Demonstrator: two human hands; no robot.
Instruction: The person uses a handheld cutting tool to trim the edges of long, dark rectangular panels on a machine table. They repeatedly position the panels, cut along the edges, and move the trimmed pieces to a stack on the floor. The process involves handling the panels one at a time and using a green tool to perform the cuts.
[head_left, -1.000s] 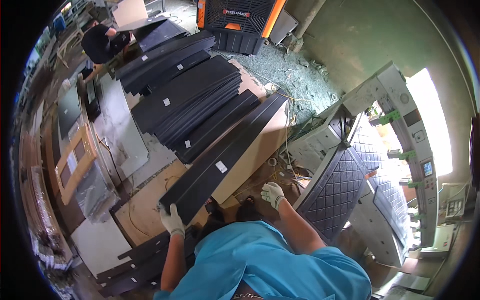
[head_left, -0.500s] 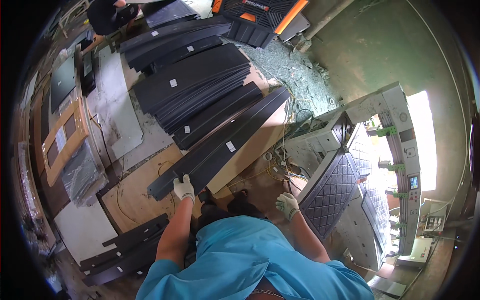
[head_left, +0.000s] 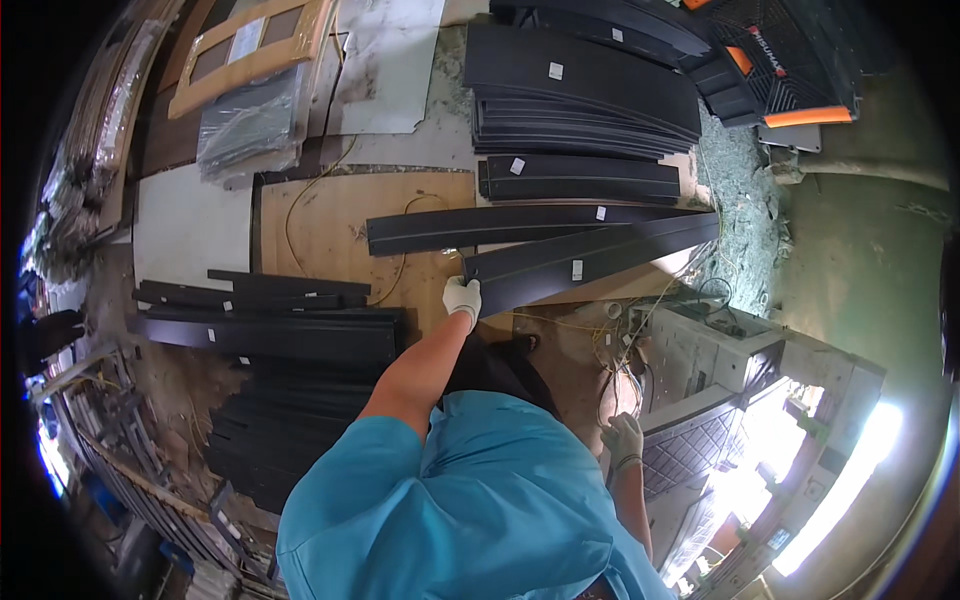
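My left hand (head_left: 462,296) in a pale glove grips the near end of a long black panel (head_left: 525,271) with a small white label. A similar black panel (head_left: 430,232) lies just beyond it, its left end separated from the held one. Both reach toward the pale debris strip at the right, over a beige board (head_left: 635,285). My right hand (head_left: 623,438), also gloved, hangs beside hanging cables and the quilted part of a grey machine, fingers loosely bent and apart, with nothing clearly in them.
Stacked black panels (head_left: 570,120) lie ahead, more (head_left: 270,338) at lower left. A plywood sheet (head_left: 340,205), white boards (head_left: 190,225) and wrapped boards (head_left: 250,130) cover the left. A grey machine (head_left: 720,350) with loose cables stands right; a black-and-orange unit (head_left: 760,70) stands upper right.
The view has swung leftward. My left hand has drawn the held panel's end away from its neighbour, opening a gap. My right hand has moved lower, beside the machine.
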